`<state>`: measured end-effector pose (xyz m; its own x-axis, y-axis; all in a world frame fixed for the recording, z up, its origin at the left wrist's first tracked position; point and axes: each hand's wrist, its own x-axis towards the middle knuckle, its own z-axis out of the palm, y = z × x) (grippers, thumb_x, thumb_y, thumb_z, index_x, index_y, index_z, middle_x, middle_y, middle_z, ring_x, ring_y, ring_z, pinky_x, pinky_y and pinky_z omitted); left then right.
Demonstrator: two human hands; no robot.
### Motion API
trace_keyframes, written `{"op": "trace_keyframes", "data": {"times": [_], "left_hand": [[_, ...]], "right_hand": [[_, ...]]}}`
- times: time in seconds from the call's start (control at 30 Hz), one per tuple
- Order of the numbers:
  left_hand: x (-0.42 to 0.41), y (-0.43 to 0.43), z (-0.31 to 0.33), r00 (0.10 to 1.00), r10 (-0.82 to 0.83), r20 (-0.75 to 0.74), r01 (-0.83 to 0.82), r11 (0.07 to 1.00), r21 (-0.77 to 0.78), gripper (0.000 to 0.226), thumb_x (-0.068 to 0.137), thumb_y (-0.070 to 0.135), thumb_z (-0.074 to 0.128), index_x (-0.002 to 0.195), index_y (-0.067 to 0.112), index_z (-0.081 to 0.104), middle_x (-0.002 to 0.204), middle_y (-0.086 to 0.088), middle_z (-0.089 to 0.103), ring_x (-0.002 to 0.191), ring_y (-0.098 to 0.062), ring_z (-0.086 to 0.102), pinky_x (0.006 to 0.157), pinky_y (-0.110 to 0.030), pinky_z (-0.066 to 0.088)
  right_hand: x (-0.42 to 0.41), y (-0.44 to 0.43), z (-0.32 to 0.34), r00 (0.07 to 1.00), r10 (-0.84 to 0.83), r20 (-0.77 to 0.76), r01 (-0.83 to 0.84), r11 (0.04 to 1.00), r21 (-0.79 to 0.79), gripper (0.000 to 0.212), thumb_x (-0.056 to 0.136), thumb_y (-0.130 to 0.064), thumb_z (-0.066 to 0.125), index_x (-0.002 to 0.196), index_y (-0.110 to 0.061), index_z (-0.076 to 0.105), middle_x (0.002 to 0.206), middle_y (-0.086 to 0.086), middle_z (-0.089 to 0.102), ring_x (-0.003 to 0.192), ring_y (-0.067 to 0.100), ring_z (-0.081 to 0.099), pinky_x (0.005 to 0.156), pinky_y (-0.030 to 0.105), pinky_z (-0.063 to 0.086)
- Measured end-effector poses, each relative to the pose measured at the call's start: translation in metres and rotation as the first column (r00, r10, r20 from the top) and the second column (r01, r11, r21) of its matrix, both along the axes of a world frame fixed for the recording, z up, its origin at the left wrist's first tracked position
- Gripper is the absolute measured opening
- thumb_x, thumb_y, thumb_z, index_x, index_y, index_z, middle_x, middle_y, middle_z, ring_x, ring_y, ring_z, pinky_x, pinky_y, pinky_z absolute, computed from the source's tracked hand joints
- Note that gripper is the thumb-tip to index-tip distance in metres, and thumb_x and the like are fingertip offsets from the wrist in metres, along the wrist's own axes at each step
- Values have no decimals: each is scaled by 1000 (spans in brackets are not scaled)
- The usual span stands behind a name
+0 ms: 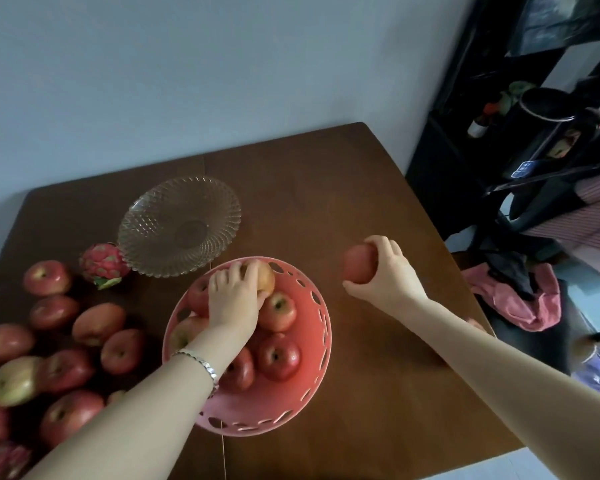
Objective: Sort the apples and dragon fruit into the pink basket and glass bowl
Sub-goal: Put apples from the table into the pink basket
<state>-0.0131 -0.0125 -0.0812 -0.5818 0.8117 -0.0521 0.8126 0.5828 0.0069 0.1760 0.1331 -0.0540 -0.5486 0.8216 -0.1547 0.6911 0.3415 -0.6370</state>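
L hand (232,299) on apple (265,277) in pink basket (317,344) | R hand (390,271) holds apple (359,263)

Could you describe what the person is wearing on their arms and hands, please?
Both forearms are bare, with no sleeves or gloves in view. The left hand has a silver linked bracelet around its wrist. The right hand and its wrist carry no jewellery that I can see.

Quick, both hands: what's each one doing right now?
Left hand: closed on an apple inside the pink basket.
Right hand: holding a red apple above the table.
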Motion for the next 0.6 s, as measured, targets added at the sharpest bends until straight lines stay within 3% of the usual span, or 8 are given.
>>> {"op": "trace_keyframes", "data": {"times": [0.1, 0.17, 0.3, 0.47, 0.6], "left_hand": [[0, -1, -1, 999, 24, 47, -24, 1000, 1, 55, 85, 31, 62, 135, 13, 46, 130, -19, 52, 115, -39, 50, 102, -43, 34], [-1, -1, 1, 999, 36, 40, -36, 999, -16, 53, 91, 36, 52, 139, 19, 37, 137, -11, 45, 123, -33, 43, 105, -38, 27], [1, -2, 4, 995, 38, 89, -41, 999, 29, 53, 89, 35, 55, 137, 19, 39, 139, -10, 45, 124, -32, 43, 107, -37, 26], [3, -5, 7, 989, 38, 141, -50, 995, 83, 54, 89, 25, 55, 140, 18, 38, 146, -8, 39, 131, -29, 37, 113, -37, 19], [16, -9, 11, 972, -149, 182, 88, 948, 306, 52, 76, 12, 64, 126, 11, 55, 136, -8, 52, 126, -29, 47, 109, -41, 32]], "right_hand": [[-35, -31, 24, 958, 278, -66, -277, 961, 22, 80, 62, -45, 76, 131, -28, 39, 124, -2, 46, 110, 20, 50, 91, 33, 46], [-55, -47, 20, 911, 410, 45, -412, 907, 81, 80, 64, -49, 72, 133, -29, 39, 124, 1, 47, 111, 26, 49, 93, 33, 44], [-71, -54, -2, 793, 497, 352, -573, 806, 151, 80, 69, -43, 67, 139, -23, 34, 127, 7, 45, 118, 31, 38, 98, 36, 36], [-74, -51, -13, 823, 517, 236, -541, 839, 48, 87, 65, -36, 74, 137, -14, 31, 129, 3, 50, 126, 24, 31, 104, 32, 32], [-65, -49, -22, 869, 477, 127, -485, 874, 38, 84, 64, -39, 79, 135, -17, 39, 133, 0, 46, 126, 21, 33, 103, 31, 32]]}}
